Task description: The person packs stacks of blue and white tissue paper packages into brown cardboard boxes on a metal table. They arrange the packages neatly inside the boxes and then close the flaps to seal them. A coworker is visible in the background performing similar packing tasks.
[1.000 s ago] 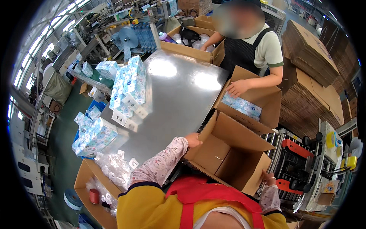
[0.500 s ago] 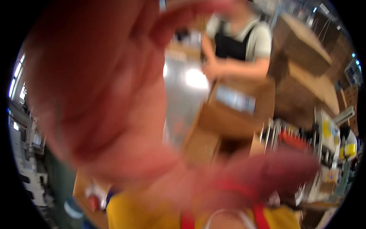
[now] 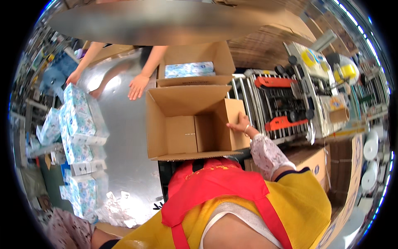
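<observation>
An open cardboard box (image 3: 180,135) stands just in front of me, its flaps spread and its inside showing. My right hand (image 3: 239,124) lies on the box's right flap, thumb and a finger spread apart against the cardboard. Of my left arm only the patterned sleeve (image 3: 70,228) shows at the lower left; the hand itself is hidden. Beyond that sleeve, along the left edge of the metal table (image 3: 128,120), stand several blue-and-white printed packs (image 3: 76,112). Crumpled clear plastic (image 3: 118,207) lies at the table's near end.
A second carton (image 3: 195,56) behind mine holds a blue-and-white pack (image 3: 188,69). A co-worker's hand (image 3: 139,87) hovers by the table's far side; another (image 3: 74,77) is at the packs. On the right is a roller conveyor machine (image 3: 273,99) with orange-red parts. A blurred grey shape (image 3: 157,23) covers the top.
The large blurred hand that filled the view is gone. The view has tilted down onto the open box, and my right hand is on its flap.
</observation>
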